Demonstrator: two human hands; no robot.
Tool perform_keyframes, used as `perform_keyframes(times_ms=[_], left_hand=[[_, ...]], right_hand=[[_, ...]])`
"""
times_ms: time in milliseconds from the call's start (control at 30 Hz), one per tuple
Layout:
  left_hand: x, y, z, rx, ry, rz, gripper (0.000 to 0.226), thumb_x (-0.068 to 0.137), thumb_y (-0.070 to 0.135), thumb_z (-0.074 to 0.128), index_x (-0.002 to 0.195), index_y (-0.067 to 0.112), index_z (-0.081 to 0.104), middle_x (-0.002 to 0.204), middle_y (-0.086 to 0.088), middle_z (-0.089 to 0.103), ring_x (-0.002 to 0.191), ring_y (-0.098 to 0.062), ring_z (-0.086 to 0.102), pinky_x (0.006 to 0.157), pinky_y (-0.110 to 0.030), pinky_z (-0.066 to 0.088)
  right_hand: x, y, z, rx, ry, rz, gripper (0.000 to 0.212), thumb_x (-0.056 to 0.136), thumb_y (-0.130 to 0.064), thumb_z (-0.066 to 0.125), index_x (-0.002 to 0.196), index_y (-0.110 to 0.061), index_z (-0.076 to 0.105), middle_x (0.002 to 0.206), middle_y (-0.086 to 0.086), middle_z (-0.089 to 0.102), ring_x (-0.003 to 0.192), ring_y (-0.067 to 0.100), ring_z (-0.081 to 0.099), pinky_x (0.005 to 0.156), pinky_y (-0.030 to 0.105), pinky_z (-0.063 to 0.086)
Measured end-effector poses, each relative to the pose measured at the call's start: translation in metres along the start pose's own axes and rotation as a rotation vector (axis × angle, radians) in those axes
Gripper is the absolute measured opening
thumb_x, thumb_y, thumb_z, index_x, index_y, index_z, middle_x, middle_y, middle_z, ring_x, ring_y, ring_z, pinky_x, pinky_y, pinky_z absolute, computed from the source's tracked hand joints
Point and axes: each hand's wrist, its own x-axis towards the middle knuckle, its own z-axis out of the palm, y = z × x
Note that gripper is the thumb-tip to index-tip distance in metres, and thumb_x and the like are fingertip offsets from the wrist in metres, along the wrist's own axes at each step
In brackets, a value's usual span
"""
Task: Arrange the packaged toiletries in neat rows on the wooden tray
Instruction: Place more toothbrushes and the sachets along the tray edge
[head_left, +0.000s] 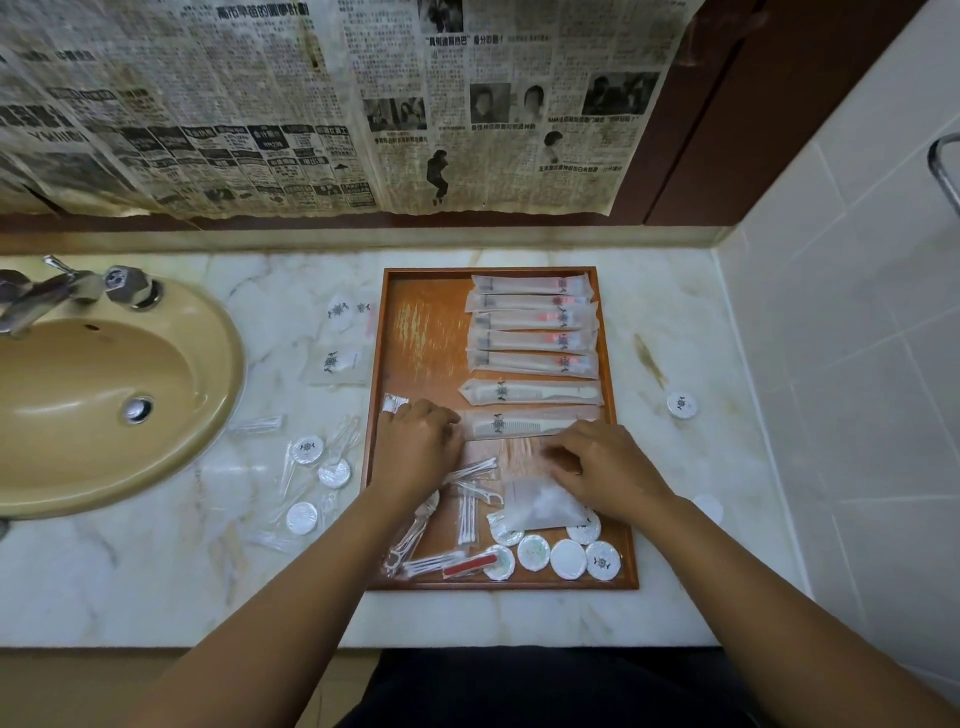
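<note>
Wooden tray (415, 364): L hand (418, 441) palm-down, fingers curled on comb pkt (519, 423); R hand (608, 462) grip unclear.

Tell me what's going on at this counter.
A person is sorting packaged toiletries on a wooden tray beside the sink. Five toothbrush packets and two comb packets lie in a row along the tray's far right. The left hand sits at the nearer comb packet's left end. The right hand rests its fingers on clear wrapping beside it. Floss picks and round packets lie jumbled at the near end.
</note>
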Motion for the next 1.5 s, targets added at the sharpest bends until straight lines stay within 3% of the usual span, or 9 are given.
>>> perform_keyframes(times_ms=[233, 333, 500, 633, 733, 867, 1133, 1333, 1500], left_hand=[[-0.011, -0.033, -0.019, 0.080, 0.064, -0.241, 0.032, 0.087, 0.028, 0.071, 0.114, 0.012, 0.071, 0.108, -0.015, 0.069, 0.091, -0.037, 0.064, 0.075, -0.045, 0.049], [-0.013, -0.043, -0.020, 0.121, -0.015, -0.305, 0.038, 0.085, 0.033, 0.069, 0.115, 0.011, 0.072, 0.103, -0.015, 0.068, 0.087, -0.038, 0.064, 0.073, -0.043, 0.048], [-0.016, -0.040, -0.023, 0.190, -0.129, -0.288, 0.031, 0.081, 0.031, 0.049, 0.088, 0.015, 0.075, 0.083, -0.006, 0.064, 0.074, -0.032, 0.058, 0.068, -0.036, 0.041], [-0.019, -0.042, -0.027, 0.096, -0.199, -0.296, 0.042, 0.080, 0.031, 0.050, 0.115, 0.023, 0.073, 0.106, -0.006, 0.069, 0.094, -0.031, 0.063, 0.084, -0.041, 0.043], [-0.024, -0.045, -0.030, 0.143, -0.283, -0.217, 0.062, 0.083, 0.059, 0.053, 0.139, 0.035, 0.054, 0.125, -0.006, 0.065, 0.112, -0.031, 0.059, 0.095, -0.045, 0.041], [-0.026, -0.046, -0.030, 0.203, -0.387, -0.154, 0.077, 0.078, 0.076, 0.052, 0.147, 0.044, 0.041, 0.132, -0.007, 0.056, 0.122, -0.030, 0.049, 0.100, -0.046, 0.034], [-0.026, -0.043, -0.039, 0.194, -0.383, -0.106, 0.057, 0.080, 0.061, 0.063, 0.125, 0.027, 0.057, 0.126, 0.000, 0.055, 0.116, -0.026, 0.048, 0.095, -0.041, 0.030], [-0.015, -0.059, -0.065, -0.263, -0.373, -0.248, 0.028, 0.086, 0.041, 0.073, 0.105, 0.030, 0.057, 0.090, 0.008, 0.066, 0.094, -0.019, 0.061, 0.090, -0.036, 0.028], [0.008, -0.085, -0.087, -0.544, -0.188, -0.398, 0.029, 0.082, 0.035, 0.081, 0.104, 0.035, 0.063, 0.098, 0.015, 0.066, 0.090, -0.011, 0.061, 0.072, -0.019, 0.041]], right_hand=[[0.006, -0.024, 0.004, -0.030, -0.337, 0.007, 0.066, 0.078, -0.061, 0.073, 0.136, -0.033, 0.060, 0.133, -0.011, 0.061, 0.119, 0.014, 0.054, 0.102, 0.033, 0.046], [0.011, -0.027, 0.007, -0.072, -0.375, 0.013, 0.059, 0.079, -0.047, 0.078, 0.133, -0.031, 0.063, 0.128, -0.009, 0.064, 0.114, 0.016, 0.056, 0.097, 0.033, 0.049], [0.014, -0.028, 0.009, -0.037, -0.461, 0.080, 0.024, 0.085, -0.034, 0.076, 0.106, -0.022, 0.077, 0.095, -0.006, 0.070, 0.082, 0.011, 0.061, 0.074, 0.028, 0.056], [0.015, -0.022, 0.002, 0.139, -0.503, 0.125, 0.014, 0.087, -0.030, 0.073, 0.097, -0.021, 0.077, 0.093, -0.006, 0.072, 0.082, 0.012, 0.064, 0.075, 0.037, 0.058], [0.018, -0.021, -0.009, 0.205, -0.502, 0.127, 0.013, 0.087, -0.032, 0.073, 0.095, -0.021, 0.074, 0.093, -0.007, 0.070, 0.085, 0.014, 0.064, 0.075, 0.036, 0.054], [0.028, -0.023, -0.019, 0.367, -0.466, 0.221, 0.008, 0.086, -0.032, 0.077, 0.091, -0.027, 0.072, 0.093, -0.013, 0.069, 0.088, 0.009, 0.065, 0.078, 0.031, 0.052], [0.050, -0.037, -0.010, 0.836, -0.284, 0.496, 0.012, 0.089, -0.024, 0.074, 0.098, -0.016, 0.077, 0.103, 0.008, 0.077, 0.088, 0.020, 0.068, 0.077, 0.036, 0.052], [0.080, -0.075, -0.014, 0.965, -0.187, 0.571, 0.019, 0.092, -0.013, 0.070, 0.111, -0.011, 0.072, 0.103, 0.009, 0.075, 0.086, 0.021, 0.068, 0.077, 0.038, 0.057], [0.136, -0.109, -0.028, 0.826, -0.043, 0.481, 0.010, 0.088, -0.014, 0.074, 0.097, -0.011, 0.072, 0.086, 0.005, 0.073, 0.075, 0.019, 0.065, 0.072, 0.035, 0.053]])
